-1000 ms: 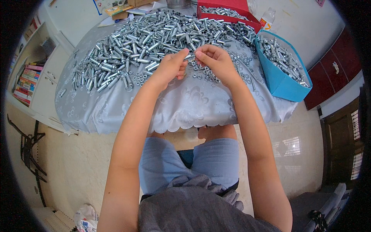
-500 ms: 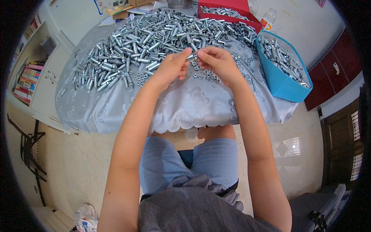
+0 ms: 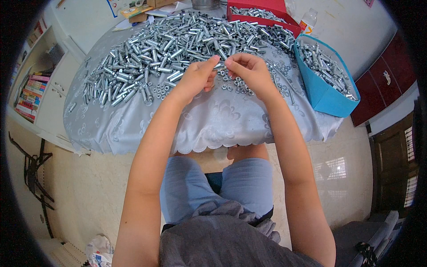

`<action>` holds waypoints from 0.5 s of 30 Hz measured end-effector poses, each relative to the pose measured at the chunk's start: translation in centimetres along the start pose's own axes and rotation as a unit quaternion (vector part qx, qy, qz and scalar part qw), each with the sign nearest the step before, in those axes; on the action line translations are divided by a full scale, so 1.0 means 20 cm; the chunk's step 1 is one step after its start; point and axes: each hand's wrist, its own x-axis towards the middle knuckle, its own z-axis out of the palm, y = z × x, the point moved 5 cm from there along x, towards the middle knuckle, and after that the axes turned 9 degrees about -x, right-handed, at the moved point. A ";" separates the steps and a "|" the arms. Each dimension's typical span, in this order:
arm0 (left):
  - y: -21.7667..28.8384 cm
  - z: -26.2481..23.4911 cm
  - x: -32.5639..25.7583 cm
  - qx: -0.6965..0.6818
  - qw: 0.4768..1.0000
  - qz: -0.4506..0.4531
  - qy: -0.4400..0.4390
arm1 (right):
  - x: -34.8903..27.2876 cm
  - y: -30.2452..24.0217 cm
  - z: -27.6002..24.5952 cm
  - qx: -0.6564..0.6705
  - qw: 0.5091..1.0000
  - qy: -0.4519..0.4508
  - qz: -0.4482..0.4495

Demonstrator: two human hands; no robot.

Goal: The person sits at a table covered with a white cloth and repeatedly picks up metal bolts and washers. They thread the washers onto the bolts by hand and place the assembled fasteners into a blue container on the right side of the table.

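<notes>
In front of me, my left hand [image 3: 199, 78] is closed, its thumb laid along a silvery expansion bolt [image 3: 219, 66] that is mostly hidden in the fingers. My right hand [image 3: 253, 74] pinches thumb and forefinger together at the bolt's right end; whether a small nut is between them is too small to make out. Below and between the hands, loose hex nuts [image 3: 239, 82] lie scattered on the grey patterned tablecloth [image 3: 204, 120]. Beyond them spreads a big heap of metal expansion bolts and sleeves [image 3: 178, 42].
To the right, a blue fabric bin [image 3: 327, 100] holds many bolts. At the back stand an open red box [image 3: 267, 6] with more metal pieces, a clear bottle [image 3: 308, 21] and a metal pot [image 3: 206, 4]. Washers [image 3: 281, 67] lie right of my right hand.
My right hand has shifted slightly, its thumb and finger turning at the bolt's end. The left hand stays nearly still with the bolt.
</notes>
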 end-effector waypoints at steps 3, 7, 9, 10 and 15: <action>0.00 0.00 0.00 0.017 1.000 -0.005 0.001 | 0.00 0.01 0.00 -0.038 0.998 0.004 -0.045; 0.00 0.01 -0.01 0.007 1.000 -0.013 0.003 | -0.01 -0.02 0.01 -0.046 0.997 -0.001 -0.064; 0.02 0.01 -0.01 -0.031 0.999 -0.002 0.014 | -0.01 -0.03 0.01 -0.035 0.998 0.002 -0.061; 0.02 0.01 -0.01 -0.051 0.999 0.004 0.019 | -0.01 -0.03 0.00 -0.031 0.998 0.007 -0.057; 0.02 -0.09 0.01 -0.108 0.991 0.024 0.079 | -0.06 -0.10 0.01 -0.322 0.936 -0.074 -0.122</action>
